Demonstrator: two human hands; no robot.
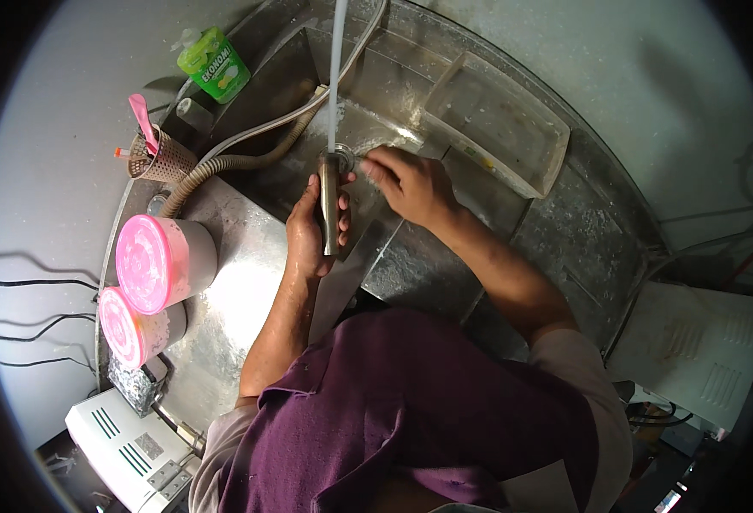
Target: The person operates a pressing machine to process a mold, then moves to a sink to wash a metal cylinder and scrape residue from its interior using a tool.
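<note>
My left hand is wrapped round a slim metal cylinder, held upright over the steel sink. A pale, narrow column comes down from the upper edge to the cylinder's top end; I cannot tell whether it is a hose or running water. Just right of that end is my right hand, its fingers curled in and slightly blurred. Whatever they hold, if anything, is hidden. A round metal ring shows behind the cylinder's top.
A clear rectangular tray rests at the far right. A ribbed hose curves along the left, near a perforated cup with a pink-handled utensil and a green soap bottle. Two pink-lidded tubs stand nearer me.
</note>
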